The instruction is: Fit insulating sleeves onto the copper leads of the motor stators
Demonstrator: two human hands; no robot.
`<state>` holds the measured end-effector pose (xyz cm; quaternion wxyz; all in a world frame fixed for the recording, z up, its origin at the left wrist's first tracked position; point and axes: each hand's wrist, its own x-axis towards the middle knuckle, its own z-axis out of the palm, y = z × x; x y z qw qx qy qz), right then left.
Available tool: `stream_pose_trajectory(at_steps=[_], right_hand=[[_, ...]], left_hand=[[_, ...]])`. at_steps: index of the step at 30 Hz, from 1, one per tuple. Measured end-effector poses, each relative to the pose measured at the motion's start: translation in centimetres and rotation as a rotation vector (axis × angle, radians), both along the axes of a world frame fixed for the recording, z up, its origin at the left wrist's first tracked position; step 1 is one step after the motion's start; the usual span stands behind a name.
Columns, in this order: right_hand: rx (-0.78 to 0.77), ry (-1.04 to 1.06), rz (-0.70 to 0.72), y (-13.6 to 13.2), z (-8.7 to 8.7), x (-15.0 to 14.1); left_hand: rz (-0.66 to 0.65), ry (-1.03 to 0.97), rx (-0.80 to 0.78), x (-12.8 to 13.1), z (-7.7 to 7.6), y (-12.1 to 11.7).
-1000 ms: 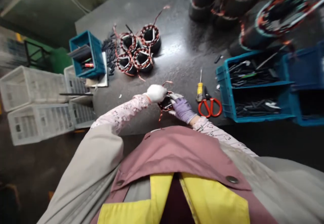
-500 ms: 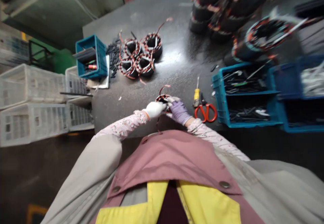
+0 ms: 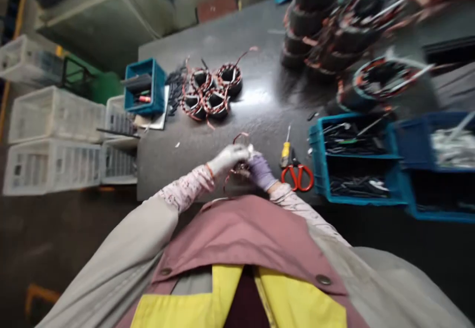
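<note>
Both hands close on one small wound stator (image 3: 241, 169), held between them at the near edge of the tabletop (image 3: 260, 105): left hand (image 3: 228, 159) white-gloved over its top, right hand (image 3: 261, 171) purple-gloved cupping its side. Scissors (image 3: 298, 175) and screwdriver (image 3: 285, 150) lie just right; bare room lies ahead, four stators (image 3: 211, 93) beyond.

A dark, glossy desk (image 3: 260, 105) fills the middle of the view, with a pale glare of overhead light on its surface near the centre. Left of the desk, white slatted plastic crates (image 3: 52, 145) are stacked on a dark, dim floor (image 3: 55, 229). Behind them stands a green metal frame (image 3: 89, 83), and a grey-green wall panel (image 3: 100, 21) runs along the far side. A reddish-brown board (image 3: 217, 5) leans at the desk's far edge.
</note>
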<state>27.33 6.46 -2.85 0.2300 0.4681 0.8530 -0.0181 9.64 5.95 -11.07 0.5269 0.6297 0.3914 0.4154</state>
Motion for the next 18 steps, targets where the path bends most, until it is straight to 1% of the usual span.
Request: stream_pose_trajectory(at_steps=[1,2,3,4,5,6,7,8,9,10,12,13,14,15,16,18], right_hand=[[0.043,0.089,-0.058,0.1,0.1,1.3],[0.141,0.248,-0.166,0.2,0.3,2.5],[0.225,0.405,-0.301,0.3,0.3,3.5],[0.289,0.573,-0.457,0.5,0.3,4.1],[0.314,0.735,-0.616,0.8,0.0,4.2],[0.287,0.872,-0.751,1.2,-0.5,3.9],[0.227,0.984,-0.844,1.7,-1.2,3.2],[0.158,1.058,-0.888,2.4,-2.1,2.1],[0.109,1.084,-0.890,3.1,-3.0,0.7],[0.088,1.054,-0.871,3.9,-4.0,-0.7],[0.104,0.873,-0.846,5.4,-5.4,-3.4],[0.114,0.768,-0.849,6.0,-5.8,-4.4],[0.106,0.691,-0.859,6.6,-5.9,-5.0],[0.072,0.662,-0.869,7.1,-5.6,-5.2],[0.022,0.684,-0.877,7.4,-5.0,-4.9],[-0.034,0.821,-0.893,7.6,-2.8,-3.2]], left_hand=[[0.121,-0.057,-0.037,-0.8,-1.1,0.4],[0.184,-0.023,-0.017,-1.5,-2.2,0.7],[0.214,0.030,0.035,-2.0,-3.1,1.0],[0.214,0.091,0.110,-2.1,-3.9,1.3],[0.181,0.155,0.194,-1.9,-4.4,1.6],[0.136,0.198,0.269,-1.2,-4.6,1.9],[0.093,0.217,0.326,-0.2,-4.7,2.3],[0.060,0.223,0.361,1.0,-4.7,2.7],[0.038,0.224,0.364,2.2,-4.6,3.1],[0.024,0.225,0.339,3.3,-4.5,3.6],[0.011,0.236,0.242,4.7,-4.4,4.5],[0.010,0.242,0.188,4.8,-4.5,4.8],[0.001,0.242,0.146,4.6,-4.6,4.8],[-0.004,0.225,0.126,4.1,-4.8,4.5],[0.012,0.193,0.126,3.5,-5.0,3.9],[0.085,0.114,0.152,2.4,-5.1,1.7]])
